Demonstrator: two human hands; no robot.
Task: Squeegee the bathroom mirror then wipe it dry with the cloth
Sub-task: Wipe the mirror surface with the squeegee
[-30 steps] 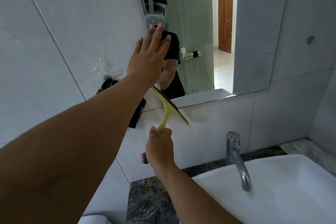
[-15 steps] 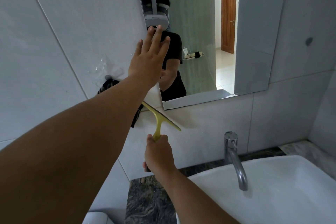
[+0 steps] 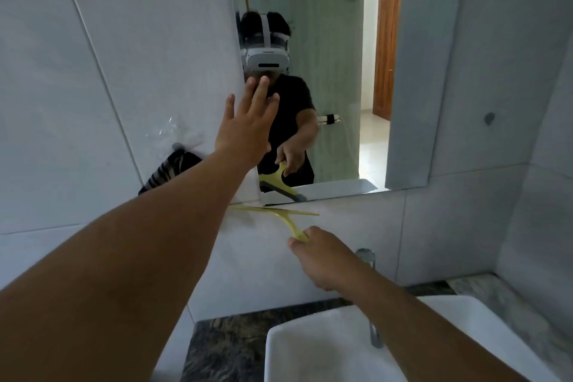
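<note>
My left hand [image 3: 245, 124] lies flat with fingers spread, gripping nothing, at the mirror's [image 3: 335, 56] left edge near frame centre. My right hand [image 3: 319, 257] grips the yellow squeegee [image 3: 279, 214] by its handle; its blade sits on the tiled wall [image 3: 341, 236] just below the mirror's bottom edge.

Head view: sole camera, looking forward and slightly down, sitting close to the mirror [image 3: 341, 71] above the sink [image 3: 310, 350].
</note>
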